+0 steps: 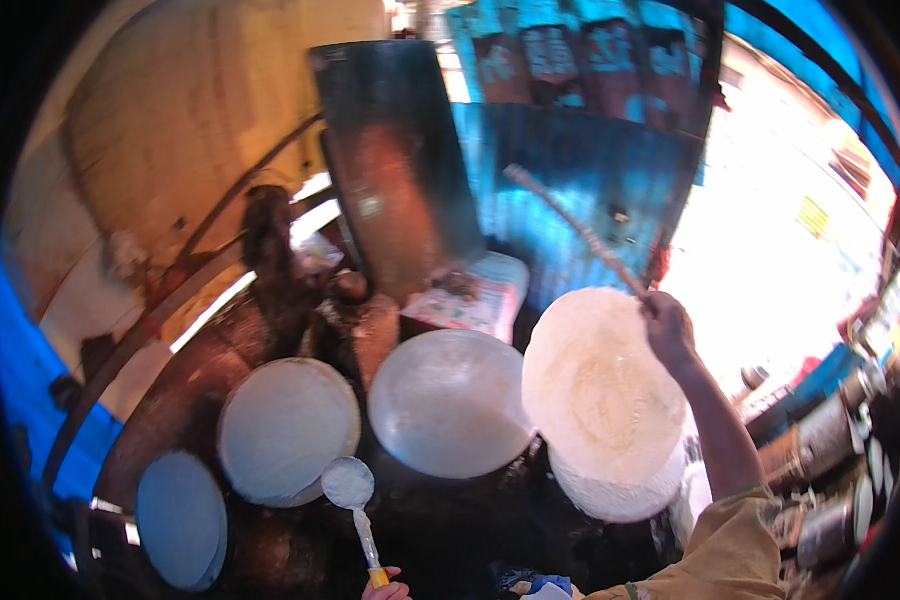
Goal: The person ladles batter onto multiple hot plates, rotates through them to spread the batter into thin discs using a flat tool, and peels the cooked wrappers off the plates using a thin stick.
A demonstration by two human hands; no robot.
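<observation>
At the lower edge, my left hand [386,590], only partly in view, grips the yellow handle of a ladle [349,484]. Its round bowl is pale with what looks like white batter and hangs by the edge of a white-topped round pan [290,430]. My right hand [669,328], reached out ahead, is closed round a long thin stick [580,230] that slants up to the left. Just under that hand is a wide, pale round sheet [602,390], like a thin flatbread with faint rings; whether the hand touches it I cannot tell. It overlaps a white, rough-sided round stack or vessel [620,495].
A wide greyish round pan [450,405] sits in the middle, and a bluish disc [180,520] at the left. Dark upright panel [400,170] and blue corrugated sheet [580,190] stand behind. A printed sack [475,295] lies beyond the pans; metal containers [820,450] line the right.
</observation>
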